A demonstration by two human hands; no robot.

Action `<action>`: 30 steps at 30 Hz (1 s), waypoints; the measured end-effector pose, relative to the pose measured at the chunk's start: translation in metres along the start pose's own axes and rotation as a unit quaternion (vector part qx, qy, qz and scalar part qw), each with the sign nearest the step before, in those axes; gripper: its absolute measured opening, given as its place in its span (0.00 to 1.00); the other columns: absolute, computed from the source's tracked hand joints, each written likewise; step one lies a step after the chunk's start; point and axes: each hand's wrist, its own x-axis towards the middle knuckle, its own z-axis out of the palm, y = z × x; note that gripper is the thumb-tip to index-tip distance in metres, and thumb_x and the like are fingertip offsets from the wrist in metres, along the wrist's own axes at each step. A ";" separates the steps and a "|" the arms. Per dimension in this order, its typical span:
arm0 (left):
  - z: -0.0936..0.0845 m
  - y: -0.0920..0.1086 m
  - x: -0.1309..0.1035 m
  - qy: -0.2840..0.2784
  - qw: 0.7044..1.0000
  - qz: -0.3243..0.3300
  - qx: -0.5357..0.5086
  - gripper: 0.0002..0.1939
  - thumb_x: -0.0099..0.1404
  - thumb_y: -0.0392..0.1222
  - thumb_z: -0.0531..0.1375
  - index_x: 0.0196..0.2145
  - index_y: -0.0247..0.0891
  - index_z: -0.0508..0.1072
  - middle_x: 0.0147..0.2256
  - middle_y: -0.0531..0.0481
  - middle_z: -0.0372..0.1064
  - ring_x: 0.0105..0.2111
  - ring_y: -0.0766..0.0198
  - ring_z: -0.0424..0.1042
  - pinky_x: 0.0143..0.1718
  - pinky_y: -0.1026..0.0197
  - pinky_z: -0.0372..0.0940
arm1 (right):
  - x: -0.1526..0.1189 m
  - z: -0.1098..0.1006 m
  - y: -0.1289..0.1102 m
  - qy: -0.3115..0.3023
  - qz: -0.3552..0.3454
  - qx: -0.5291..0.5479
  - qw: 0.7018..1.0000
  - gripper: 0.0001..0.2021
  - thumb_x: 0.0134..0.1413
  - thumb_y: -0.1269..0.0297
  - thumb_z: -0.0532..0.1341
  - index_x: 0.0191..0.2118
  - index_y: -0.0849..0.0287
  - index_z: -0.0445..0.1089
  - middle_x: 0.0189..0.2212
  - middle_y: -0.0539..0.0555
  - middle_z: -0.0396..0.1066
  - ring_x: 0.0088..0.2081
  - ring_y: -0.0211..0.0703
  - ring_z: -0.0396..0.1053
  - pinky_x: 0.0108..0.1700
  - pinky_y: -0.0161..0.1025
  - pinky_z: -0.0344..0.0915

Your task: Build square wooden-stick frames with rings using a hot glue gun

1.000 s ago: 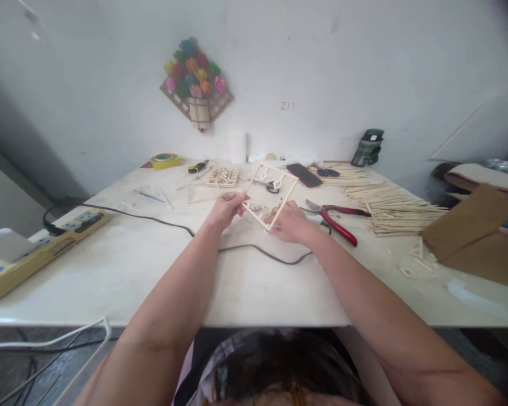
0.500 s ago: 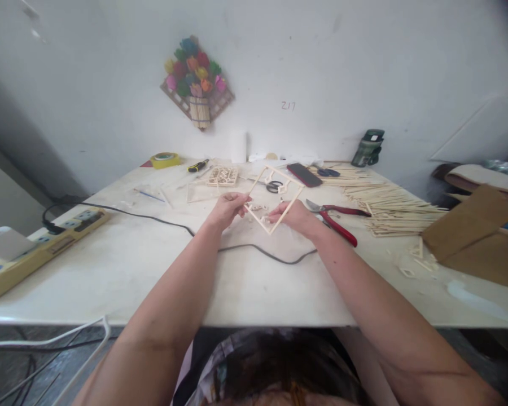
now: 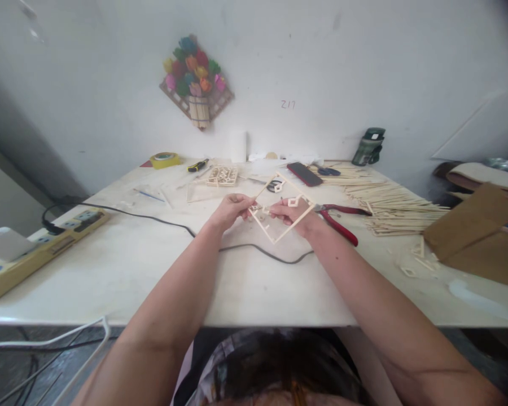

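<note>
A square frame of thin pale wooden sticks (image 3: 295,224) is held up over the table, turned like a diamond, with small wooden pieces at its inner edges. My left hand (image 3: 233,210) pinches its left corner. Inside the outline, my right hand (image 3: 291,213) has its fingers pressed together on a small pale piece beside the frame's left part. Black-handled scissors (image 3: 274,185) lie behind the frame. To the right of my right hand are pliers with red handles (image 3: 342,228), their jaws partly hidden.
Behind lie a small lattice (image 3: 222,175), a phone (image 3: 305,174) and yellow tape (image 3: 165,160). Many thin sticks (image 3: 393,208) and a cardboard box (image 3: 478,237) are at right. A black cable (image 3: 262,251) crosses the table from the power strip (image 3: 46,248) at left.
The wooden frame has shifted right and slightly toward me, and is tilted differently. My left hand has moved slightly right. My right hand's fingers have risen a little with the small piece.
</note>
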 end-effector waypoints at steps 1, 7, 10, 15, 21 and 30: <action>0.001 0.000 0.000 -0.003 1.000 0.000 0.000 0.15 0.47 0.47 0.65 0.25 0.30 0.73 0.16 0.52 0.65 0.14 0.74 0.60 0.15 0.69 0.56 | -0.001 0.001 -0.001 0.002 0.010 0.009 1.000 0.10 0.29 0.64 0.67 0.20 0.64 0.68 0.16 0.50 0.66 0.16 0.27 0.52 0.16 0.30 0.41; 0.002 0.001 -0.001 -0.012 1.000 -0.002 0.000 0.14 0.47 0.47 0.65 0.24 0.30 0.73 0.16 0.52 0.65 0.14 0.73 0.60 0.15 0.69 0.55 | -0.005 0.006 -0.006 -0.004 0.035 0.036 0.999 0.09 0.28 0.66 0.66 0.19 0.64 0.67 0.14 0.50 0.65 0.16 0.27 0.50 0.14 0.29 0.37; 0.002 0.001 -0.001 -0.012 1.000 -0.005 0.001 0.15 0.47 0.47 0.65 0.25 0.30 0.73 0.16 0.52 0.65 0.14 0.73 0.61 0.15 0.69 0.55 | -0.004 0.007 -0.005 0.002 0.037 0.035 0.999 0.09 0.27 0.66 0.66 0.18 0.64 0.66 0.14 0.50 0.64 0.15 0.27 0.50 0.14 0.29 0.36; 0.003 0.002 -0.001 -0.006 1.000 -0.010 0.003 0.16 0.46 0.48 0.65 0.24 0.30 0.73 0.16 0.52 0.65 0.14 0.73 0.61 0.15 0.69 0.55 | -0.003 0.008 -0.003 0.004 0.040 0.039 0.998 0.10 0.27 0.66 0.66 0.18 0.63 0.65 0.14 0.50 0.64 0.15 0.26 0.50 0.14 0.29 0.36; 0.003 0.003 -0.002 -0.007 1.000 -0.014 0.005 0.15 0.46 0.48 0.65 0.24 0.30 0.73 0.15 0.53 0.65 0.13 0.73 0.61 0.14 0.69 0.54 | 0.001 0.007 0.000 0.004 0.040 0.039 0.998 0.10 0.28 0.65 0.67 0.18 0.63 0.65 0.14 0.49 0.64 0.15 0.26 0.49 0.14 0.29 0.37; 0.004 0.002 -0.002 -0.006 1.000 -0.010 0.002 0.15 0.46 0.47 0.65 0.24 0.30 0.73 0.15 0.52 0.65 0.13 0.73 0.61 0.14 0.68 0.55 | 0.000 0.009 0.001 -0.007 0.026 0.048 0.998 0.11 0.29 0.63 0.67 0.19 0.63 0.65 0.15 0.49 0.64 0.15 0.26 0.49 0.14 0.29 0.36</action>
